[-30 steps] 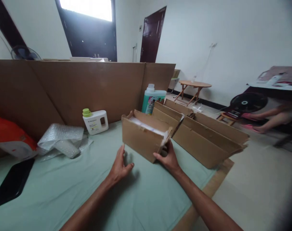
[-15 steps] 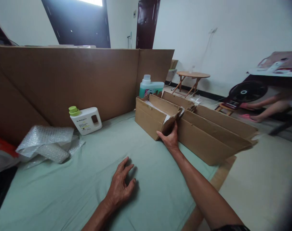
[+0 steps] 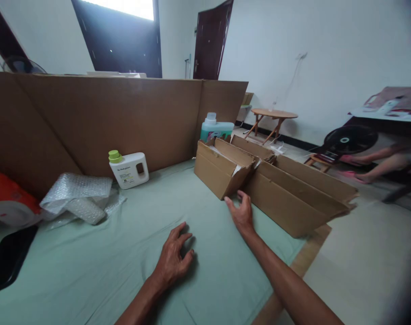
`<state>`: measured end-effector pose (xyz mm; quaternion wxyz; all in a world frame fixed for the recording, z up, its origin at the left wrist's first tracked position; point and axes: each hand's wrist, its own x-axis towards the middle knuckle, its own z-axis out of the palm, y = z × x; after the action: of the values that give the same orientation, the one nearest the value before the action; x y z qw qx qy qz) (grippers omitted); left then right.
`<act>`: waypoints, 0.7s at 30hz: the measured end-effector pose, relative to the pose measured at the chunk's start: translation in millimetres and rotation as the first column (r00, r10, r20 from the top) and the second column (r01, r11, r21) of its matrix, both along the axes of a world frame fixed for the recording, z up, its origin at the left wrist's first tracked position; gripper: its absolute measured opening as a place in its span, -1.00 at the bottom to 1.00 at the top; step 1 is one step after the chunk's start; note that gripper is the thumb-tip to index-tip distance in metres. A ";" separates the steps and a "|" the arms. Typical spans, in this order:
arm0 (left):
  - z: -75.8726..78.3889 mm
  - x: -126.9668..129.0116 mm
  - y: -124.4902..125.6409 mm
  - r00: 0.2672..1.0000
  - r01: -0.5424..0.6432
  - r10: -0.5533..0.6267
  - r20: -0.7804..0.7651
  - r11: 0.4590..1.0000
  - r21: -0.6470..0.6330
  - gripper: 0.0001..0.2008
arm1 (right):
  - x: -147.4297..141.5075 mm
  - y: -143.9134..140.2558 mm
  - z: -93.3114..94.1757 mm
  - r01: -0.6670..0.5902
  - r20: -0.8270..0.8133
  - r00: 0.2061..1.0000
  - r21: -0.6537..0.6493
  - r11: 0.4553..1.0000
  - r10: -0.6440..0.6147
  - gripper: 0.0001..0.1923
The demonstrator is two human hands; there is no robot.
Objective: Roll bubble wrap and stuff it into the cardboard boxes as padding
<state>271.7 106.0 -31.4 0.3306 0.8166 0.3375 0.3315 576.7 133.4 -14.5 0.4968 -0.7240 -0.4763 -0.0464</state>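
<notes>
The left hand [image 3: 173,259] is resting palm-down, empty, on the green cloth [image 3: 107,253]; the right hand [image 3: 241,212] is hovering open just beside the small cardboard box [image 3: 222,169]; a white bottle [image 3: 129,169] is standing near bubble wrap [image 3: 78,196].

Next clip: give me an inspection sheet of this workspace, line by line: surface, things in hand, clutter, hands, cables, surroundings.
Surface: green cloth over the table, wrinkled.
Things: small box, open, white sheet inside, set against the long box.
Clutter: white jug with green cap, bubble wrap, teal bottle behind the small box, orange bag, cardboard wall.
Hands: left hand flat on the cloth, holding nothing; right hand open, fingers at the small box's near corner, no grip.
Cables: one on the far wall.
Surroundings: round table, fan, another person's legs, dark door.
</notes>
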 end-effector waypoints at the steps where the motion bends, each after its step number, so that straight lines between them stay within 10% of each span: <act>1: -0.6 0.5 0.5 1.000 0.004 -0.004 0.008 1.000 0.002 -0.56 | -5.1 -4.6 -0.8 -0.044 0.011 0.999 -0.026 0.999 0.044 -0.49; 11: -10.5 -9.9 -16.5 0.996 0.041 -0.038 0.085 0.999 -0.028 -0.52 | -38.8 -6.9 25.0 -0.302 0.102 0.933 -0.298 0.906 0.345 -0.64; 18: 1.7 -118.6 -91.3 0.961 0.275 -0.276 -0.003 0.959 -0.069 -0.51 | -117.8 -26.2 8.4 -0.467 0.161 0.802 -0.434 0.771 0.576 -0.66; 21: 22.0 -178.5 -98.0 0.994 0.036 -0.042 -0.103 0.997 -0.065 -0.57 | -153.9 -10.3 16.6 -0.548 0.175 0.715 -0.462 0.698 0.677 -0.67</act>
<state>93.1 8.0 -9.4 0.3443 0.8286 0.3486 0.2710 422.7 123.1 2.1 0.2465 -0.5826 -0.7685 0.0957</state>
